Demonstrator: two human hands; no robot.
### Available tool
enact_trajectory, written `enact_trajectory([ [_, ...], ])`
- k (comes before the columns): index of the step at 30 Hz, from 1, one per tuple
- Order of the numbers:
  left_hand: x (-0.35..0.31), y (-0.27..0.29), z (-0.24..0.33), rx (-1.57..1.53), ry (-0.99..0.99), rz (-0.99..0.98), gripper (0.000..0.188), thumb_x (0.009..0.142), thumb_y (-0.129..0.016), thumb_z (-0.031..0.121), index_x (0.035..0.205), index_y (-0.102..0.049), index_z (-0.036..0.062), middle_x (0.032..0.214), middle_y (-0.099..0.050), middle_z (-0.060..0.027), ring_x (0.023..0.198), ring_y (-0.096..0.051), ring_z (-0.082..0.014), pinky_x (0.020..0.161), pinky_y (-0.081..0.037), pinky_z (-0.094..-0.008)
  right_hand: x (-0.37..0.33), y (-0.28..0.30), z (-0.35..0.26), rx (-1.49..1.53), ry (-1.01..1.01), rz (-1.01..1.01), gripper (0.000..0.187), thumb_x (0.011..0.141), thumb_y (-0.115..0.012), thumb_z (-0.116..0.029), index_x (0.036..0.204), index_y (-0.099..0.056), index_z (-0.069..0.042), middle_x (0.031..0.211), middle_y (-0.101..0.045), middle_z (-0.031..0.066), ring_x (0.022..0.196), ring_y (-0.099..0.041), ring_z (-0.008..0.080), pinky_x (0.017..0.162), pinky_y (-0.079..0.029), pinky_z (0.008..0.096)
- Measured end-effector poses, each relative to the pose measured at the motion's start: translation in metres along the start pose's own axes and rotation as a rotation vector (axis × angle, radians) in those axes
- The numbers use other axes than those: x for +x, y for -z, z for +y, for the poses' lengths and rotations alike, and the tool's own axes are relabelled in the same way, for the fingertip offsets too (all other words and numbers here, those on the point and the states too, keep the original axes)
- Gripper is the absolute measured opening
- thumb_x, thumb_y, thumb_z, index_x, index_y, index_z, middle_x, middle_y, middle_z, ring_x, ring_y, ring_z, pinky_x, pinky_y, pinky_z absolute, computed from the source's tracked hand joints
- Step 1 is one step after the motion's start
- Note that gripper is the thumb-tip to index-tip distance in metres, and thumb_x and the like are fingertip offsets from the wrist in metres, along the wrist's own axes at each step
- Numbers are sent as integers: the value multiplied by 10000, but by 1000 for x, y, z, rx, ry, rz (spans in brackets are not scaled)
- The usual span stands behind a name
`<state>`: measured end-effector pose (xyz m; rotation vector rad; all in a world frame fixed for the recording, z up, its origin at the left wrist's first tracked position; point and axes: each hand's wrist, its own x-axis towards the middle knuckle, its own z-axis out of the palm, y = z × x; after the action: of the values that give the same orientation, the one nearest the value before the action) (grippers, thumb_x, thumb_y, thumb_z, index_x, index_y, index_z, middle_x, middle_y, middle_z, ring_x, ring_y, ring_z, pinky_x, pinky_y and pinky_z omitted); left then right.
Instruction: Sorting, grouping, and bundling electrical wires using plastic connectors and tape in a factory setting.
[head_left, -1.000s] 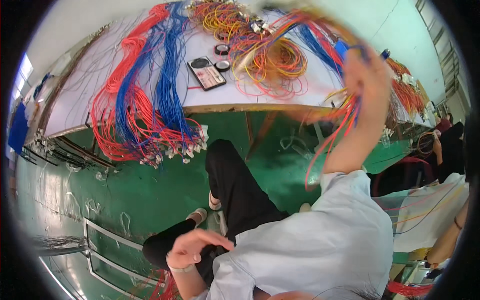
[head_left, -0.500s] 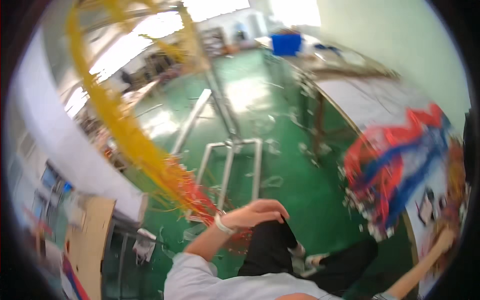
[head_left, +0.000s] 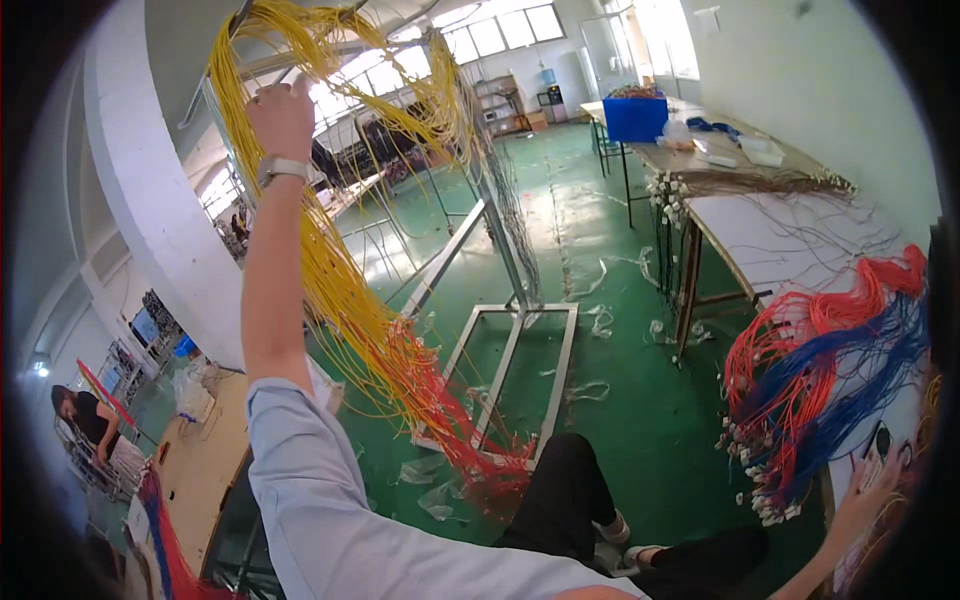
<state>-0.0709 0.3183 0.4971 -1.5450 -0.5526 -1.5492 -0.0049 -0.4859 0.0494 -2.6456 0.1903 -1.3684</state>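
Note:
My left hand [head_left: 283, 122] is raised to the top of a metal rack, its fingers closed on the long yellow wires [head_left: 335, 270] draped there. These wires run down to red wire ends [head_left: 475, 440] near the floor. Over the white table at the right, my right hand [head_left: 872, 500] has its fingers around a small black-and-white object [head_left: 880, 442], whose kind is unclear. Close by lie bundles of red wires [head_left: 800, 335] and blue wires [head_left: 845, 365], with small white connectors at their ends. More yellowish wires lie at the right edge.
The metal rack [head_left: 565, 370] stands on the green floor, among scraps of clear plastic. A blue bin [head_left: 636, 118] sits on the far table. At the left are a white pillar [head_left: 165, 190] and a wooden table [head_left: 205, 480]; another person [head_left: 90, 425] works beyond it.
My left hand has risen from over my knee to the yellow wires at the rack's top. My right hand has moved from the yellowish wires to the small black-and-white object. The view has steadied.

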Motion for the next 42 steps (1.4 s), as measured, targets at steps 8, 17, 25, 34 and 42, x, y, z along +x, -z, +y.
enact_trajectory([
  [8,-137,-23,185,-935,32,-290,270,999,-392,240,952,-527,11,704,-554,-47,559,-522,-133,503,-446,-247,-39,18,-136,689,58,-390,391,842,-596,-121,1209,-513,-14,1365,-417,191,1278,-388,356,1073,-287,431],
  [17,-294,198,329,-1742,952,-33,223,973,-431,135,1141,-465,-9,936,-520,-92,904,-522,-197,814,-427,-307,-85,6,-225,981,273,-826,417,763,-693,-90,1152,-556,-27,1311,-445,180,1204,-453,366,984,-398,417],
  [25,-300,173,163,-677,175,-300,497,795,-582,72,1269,-463,-17,1304,-421,-229,1209,-390,-412,1055,-265,-510,-97,-8,-208,940,264,-922,364,796,-654,-68,1146,-562,-25,1298,-463,157,1188,-480,332,964,-417,395],
  [34,-225,25,-3,-739,680,-575,409,841,-640,275,1065,-579,-62,970,-668,-187,877,-651,-304,764,-501,-369,-110,-21,-228,1042,289,-992,334,801,-648,-76,1118,-570,-2,1230,-510,169,1128,-526,334,938,-434,381],
  [42,-240,49,66,-1204,841,-636,320,941,-503,267,1035,-532,-37,808,-667,-162,692,-658,-216,633,-508,-330,-128,-28,-215,1118,338,-956,334,748,-693,-78,1061,-591,-22,1159,-543,179,1065,-551,357,891,-462,387],
])
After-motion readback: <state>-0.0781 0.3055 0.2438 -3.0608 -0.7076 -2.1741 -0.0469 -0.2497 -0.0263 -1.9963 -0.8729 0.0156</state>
